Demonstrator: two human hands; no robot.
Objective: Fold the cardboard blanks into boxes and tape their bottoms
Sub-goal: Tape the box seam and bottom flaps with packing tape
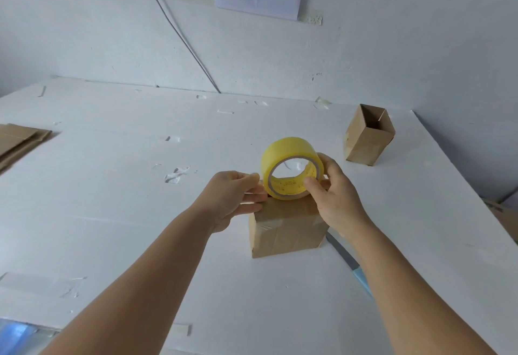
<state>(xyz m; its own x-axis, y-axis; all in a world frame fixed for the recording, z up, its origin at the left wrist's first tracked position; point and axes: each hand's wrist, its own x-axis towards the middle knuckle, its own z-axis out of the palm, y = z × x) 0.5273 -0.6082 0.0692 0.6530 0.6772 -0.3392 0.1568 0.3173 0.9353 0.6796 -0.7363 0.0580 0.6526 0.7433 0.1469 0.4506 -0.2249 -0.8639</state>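
Note:
A small cardboard box (pixel 286 231) stands on the white table (pixel 140 200) in the middle of the view, with clear tape across its upper face. Just above its far edge my right hand (pixel 333 194) holds a yellow tape roll (pixel 288 155), thumb inside the core and fingers around the rim. My left hand (pixel 235 194) is at the roll's left side, fingertips pinching at the tape end against the box's left top edge. A folded box (pixel 368 134) with its open end facing up stands at the back right. Flat cardboard blanks (pixel 19 138) lie at the left edge.
A knife (pixel 350 262) with a light blue handle lies on the table right of the box, partly under my right forearm. Scraps of clear tape dot the table. A wall with a cable (pixel 179 35) runs behind; the table's right edge is near.

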